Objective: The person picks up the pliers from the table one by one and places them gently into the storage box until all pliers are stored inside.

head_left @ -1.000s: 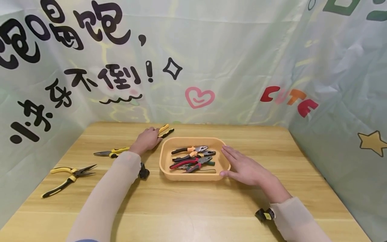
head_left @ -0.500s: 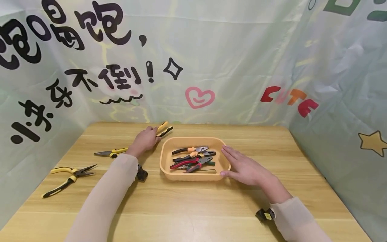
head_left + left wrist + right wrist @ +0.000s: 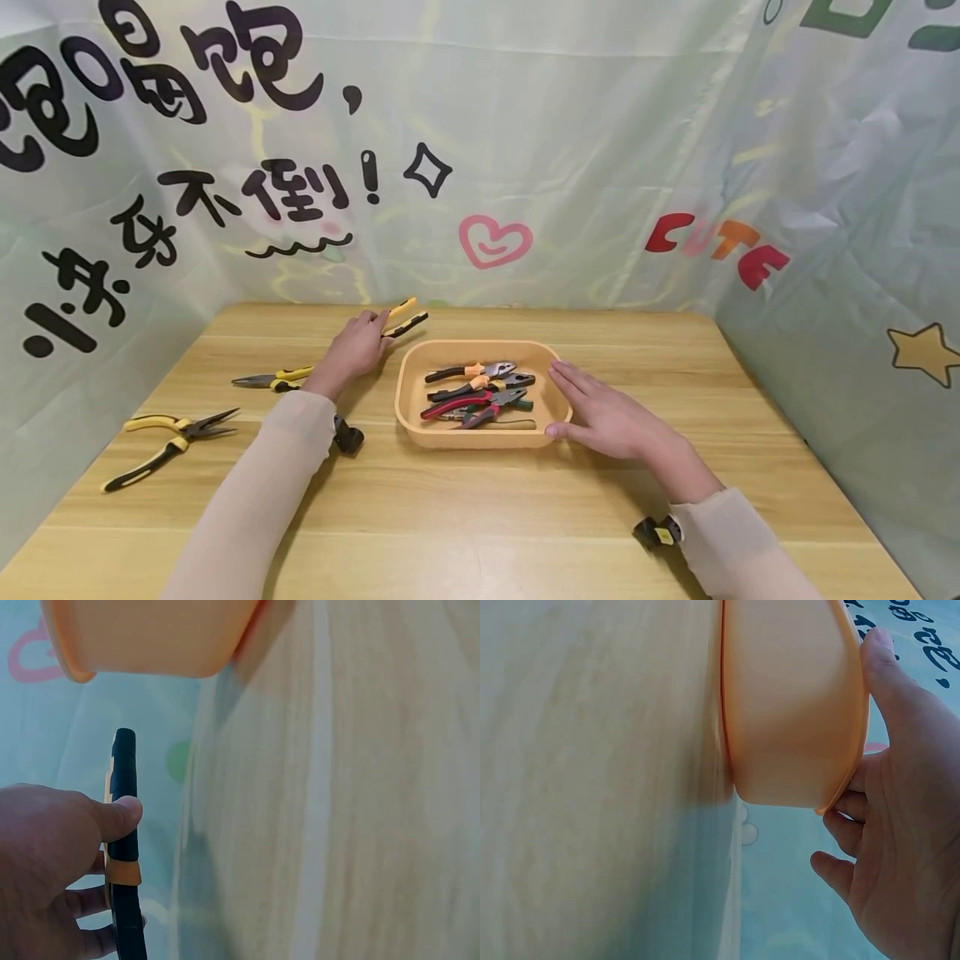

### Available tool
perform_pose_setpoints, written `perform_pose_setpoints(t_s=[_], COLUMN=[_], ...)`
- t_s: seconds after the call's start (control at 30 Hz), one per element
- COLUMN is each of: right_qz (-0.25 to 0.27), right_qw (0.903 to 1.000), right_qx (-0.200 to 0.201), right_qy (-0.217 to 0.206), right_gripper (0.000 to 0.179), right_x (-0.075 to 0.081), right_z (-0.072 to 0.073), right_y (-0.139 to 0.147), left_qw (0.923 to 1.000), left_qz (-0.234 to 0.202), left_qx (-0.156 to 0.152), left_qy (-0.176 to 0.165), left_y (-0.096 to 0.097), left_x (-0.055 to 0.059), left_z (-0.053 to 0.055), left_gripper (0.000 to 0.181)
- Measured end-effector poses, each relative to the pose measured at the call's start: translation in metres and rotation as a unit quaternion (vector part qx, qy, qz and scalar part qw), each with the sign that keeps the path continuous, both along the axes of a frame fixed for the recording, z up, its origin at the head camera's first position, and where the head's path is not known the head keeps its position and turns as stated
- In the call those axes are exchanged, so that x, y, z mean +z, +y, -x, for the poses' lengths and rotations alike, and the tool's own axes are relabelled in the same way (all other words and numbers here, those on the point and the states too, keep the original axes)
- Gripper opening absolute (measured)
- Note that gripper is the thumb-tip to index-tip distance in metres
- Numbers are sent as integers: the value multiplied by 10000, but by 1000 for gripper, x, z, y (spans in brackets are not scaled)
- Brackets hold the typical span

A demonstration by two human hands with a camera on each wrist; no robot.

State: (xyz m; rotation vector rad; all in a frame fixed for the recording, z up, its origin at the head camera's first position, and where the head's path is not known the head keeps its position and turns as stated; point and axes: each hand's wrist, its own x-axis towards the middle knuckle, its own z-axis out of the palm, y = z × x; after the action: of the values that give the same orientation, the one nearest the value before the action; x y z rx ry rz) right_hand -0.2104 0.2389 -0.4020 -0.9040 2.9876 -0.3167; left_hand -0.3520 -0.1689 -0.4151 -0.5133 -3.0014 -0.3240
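Observation:
In the head view my left hand (image 3: 354, 346) is at the back left of the table, holding pliers (image 3: 407, 323) with yellow and black handles that point away to the right. Thumb and fingers pinch the pliers (image 3: 126, 825) from opposite sides in the left wrist view; their jaws are hidden by the hand. My right hand (image 3: 606, 414) rests against the right end of an orange plastic basket (image 3: 480, 439), fingers extended along the rim. The right wrist view shows the thumb and fingertips touching that basket's rim (image 3: 857, 712). Several pliers (image 3: 487, 396) lie jumbled inside.
Yellow-and-black long-nose pliers (image 3: 183, 437) lie spread on the wooden table (image 3: 480, 517) at the left. Another yellow-handled long-nose pair (image 3: 262, 381) lies beyond them, partly behind the left forearm. A printed cloth (image 3: 585, 150) stands round the table's back and sides.
My left hand has drawn slightly to the left, and the pliers have shifted left and a little up with it. The right hand and the basket stay in place.

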Motion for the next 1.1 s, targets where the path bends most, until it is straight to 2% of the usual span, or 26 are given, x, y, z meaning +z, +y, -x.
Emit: perform_pose_setpoints(t_s=[0.5, 0.63, 0.87, 1.1], right_qz=[-18, -22, -25, -28], right_qw=[10000, 10000, 10000, 10000], right_qx=[-14, -10, -13, 5], right_qy=[-8, -8, -22, -14], right_gripper=[95, 95, 95, 95], right_x=[1, 1, 0, -1], right_z=[1, 1, 1, 1], right_y=[0, 0, 1, 1], left_qw=[9996, 9992, 9990, 9979], left_qz=[-259, -388, -264, -333], left_qx=[74, 92, -46, -213], left_qy=[96, 105, 366, 517], left_y=[-5, -6, -6, -2], left_x=[4, 8, 17, 25], left_z=[-3, -5, -7, -11], left_gripper=[59, 61, 60, 60])
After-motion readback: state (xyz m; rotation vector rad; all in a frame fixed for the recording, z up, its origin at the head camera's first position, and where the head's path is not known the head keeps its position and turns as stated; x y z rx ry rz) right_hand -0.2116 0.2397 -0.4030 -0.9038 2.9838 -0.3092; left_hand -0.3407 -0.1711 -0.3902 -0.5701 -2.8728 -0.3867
